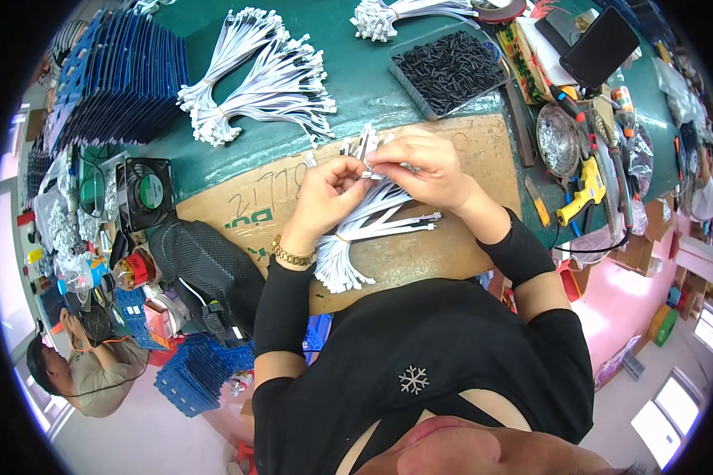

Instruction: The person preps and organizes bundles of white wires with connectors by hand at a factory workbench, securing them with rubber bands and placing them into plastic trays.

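My left hand [331, 191] and my right hand [425, 168] meet above a cardboard sheet [245, 186]. Their thumbs and forefingers pinch a small white connector at the end of a white cable; the fingers partly cover it. Under them a tied bundle of white cables [342, 261] lies on the cardboard, its near ends fanned out toward me. More white and black cable ends [367, 138] stick out beyond my fingertips. Past the cardboard's far right edge, a clear plastic box [433, 112] holds many small black tube-like pieces [451, 67].
Tied white cable bundles [269, 87] lie at the far side. Blue racks [123, 75] and a black fan [144, 191] stand left, near a black bag [206, 269]. Right are a metal dish [558, 138], a yellow glue gun [586, 190] and a phone [600, 47]. A person [87, 368] sits at left.
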Available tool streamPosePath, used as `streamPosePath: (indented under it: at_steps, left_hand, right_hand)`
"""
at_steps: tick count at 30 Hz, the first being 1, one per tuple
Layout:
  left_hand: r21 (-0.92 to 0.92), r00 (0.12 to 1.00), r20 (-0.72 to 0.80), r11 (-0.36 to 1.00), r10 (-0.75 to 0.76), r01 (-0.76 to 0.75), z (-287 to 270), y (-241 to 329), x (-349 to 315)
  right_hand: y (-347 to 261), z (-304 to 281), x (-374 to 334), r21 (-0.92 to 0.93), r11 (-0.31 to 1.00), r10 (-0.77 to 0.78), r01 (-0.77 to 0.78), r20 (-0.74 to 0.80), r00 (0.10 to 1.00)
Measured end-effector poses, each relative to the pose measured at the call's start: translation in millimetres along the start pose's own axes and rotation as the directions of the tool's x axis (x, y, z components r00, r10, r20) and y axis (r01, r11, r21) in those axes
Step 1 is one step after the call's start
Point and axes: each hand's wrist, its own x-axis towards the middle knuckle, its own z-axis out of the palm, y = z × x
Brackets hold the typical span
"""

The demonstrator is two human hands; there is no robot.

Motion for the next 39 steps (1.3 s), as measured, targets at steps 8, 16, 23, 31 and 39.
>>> streamPosePath:
  at_steps: [8,16,23,31,39]
  left_hand:
    - [-0.004,1.000,-0.015,1.000,0.011,-0.011,2.5,-3.6,1.4]
    - [0.036,0.997,-0.048,0.997,-0.066,0.068,3.4,4.1,-1.0]
    - [-0.025,0.998,-0.034,0.998,-0.061,0.060,0.6,-0.5,0.8]
    - [-0.013,0.996,-0.035,0.997,-0.079,0.078,2.9,3.1,0.9]
    - [-0.077,0.991,-0.035,0.989,-0.128,0.125,1.8,4.8,0.2]
  right_hand:
    - [6.6,-9.9,0.1,0.021,0.997,0.072,-0.076,0.139,0.988]
    - [72.0,-88.4,30.6,-0.488,0.750,0.541,-0.446,0.066,0.838]
    - [86.5,-85.3,39.4,-0.707,0.631,0.562,-0.320,0.131,0.817]
    - [68.4,-80.6,26.5,-0.264,0.857,0.450,-0.442,-0.033,0.892]
    - [2.1,-11.6,9.8,0.162,0.912,0.368,-0.378,0.088,0.926]
